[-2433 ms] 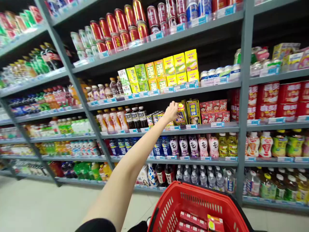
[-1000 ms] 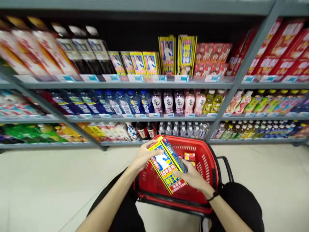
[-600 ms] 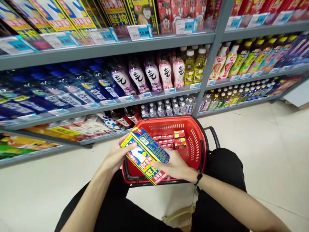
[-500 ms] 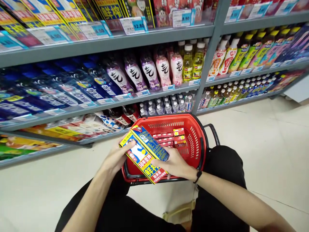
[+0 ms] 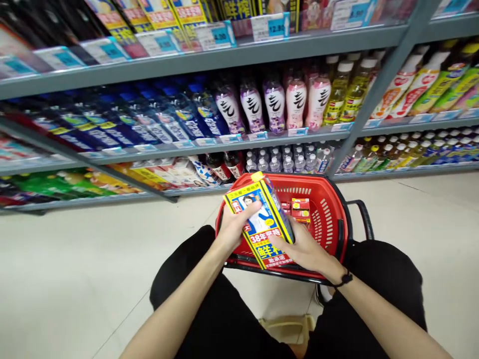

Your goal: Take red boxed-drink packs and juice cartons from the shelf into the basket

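Observation:
A blue and yellow carton (image 5: 264,224) with a yellow cap is held tilted above a red basket (image 5: 333,219). My left hand (image 5: 235,224) grips its left side, the thumb lying over the printed front. On the right side, my right hand (image 5: 305,247) is closed round the carton, its thumb across the lower front. Small red boxes (image 5: 300,208) lie inside the basket, partly hidden behind the carton.
Grey shelves (image 5: 209,60) stand in front, with blue bottles (image 5: 149,119), purple and pink bottles (image 5: 275,104) and price tags. The basket's black handle (image 5: 364,214) sticks out right. A yellowish stool (image 5: 286,324) shows between my legs.
The view has swung left, so shelves and basket appear farther right. The carton is turned more upright and its yellow cap now shows. Both hands still hold it.

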{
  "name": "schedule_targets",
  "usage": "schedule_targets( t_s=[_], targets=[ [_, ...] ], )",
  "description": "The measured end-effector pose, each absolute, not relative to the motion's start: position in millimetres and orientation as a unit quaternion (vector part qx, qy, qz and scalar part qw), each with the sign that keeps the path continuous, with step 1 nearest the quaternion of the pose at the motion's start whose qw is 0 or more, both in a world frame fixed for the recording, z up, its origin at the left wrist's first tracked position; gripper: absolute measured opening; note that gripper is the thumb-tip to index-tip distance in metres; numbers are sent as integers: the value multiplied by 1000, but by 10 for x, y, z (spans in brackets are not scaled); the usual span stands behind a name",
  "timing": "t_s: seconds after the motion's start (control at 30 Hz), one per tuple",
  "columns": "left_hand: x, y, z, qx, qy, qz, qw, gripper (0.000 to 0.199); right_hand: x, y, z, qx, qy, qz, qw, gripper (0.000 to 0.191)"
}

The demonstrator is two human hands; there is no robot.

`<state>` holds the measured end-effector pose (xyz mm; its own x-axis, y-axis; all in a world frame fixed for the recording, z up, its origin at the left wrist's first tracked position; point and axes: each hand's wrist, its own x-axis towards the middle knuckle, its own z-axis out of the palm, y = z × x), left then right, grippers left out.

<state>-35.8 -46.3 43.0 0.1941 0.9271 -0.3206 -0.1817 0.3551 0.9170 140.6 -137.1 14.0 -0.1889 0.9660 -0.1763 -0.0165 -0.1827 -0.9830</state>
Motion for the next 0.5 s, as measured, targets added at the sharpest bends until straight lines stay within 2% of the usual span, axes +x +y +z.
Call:
schedule_targets(
  t_s=[0.23, 0.5],
  targets=[
    [-421, -547, 439, 397, 467, 388, 688, 64, 1256, -1467, 47, -531, -438, 602, 403, 49],
    [-562, -642, 373, 530, 433, 407, 605, 53, 1256, -1410, -180, -486, -495, 591, 412, 63]
  ],
)
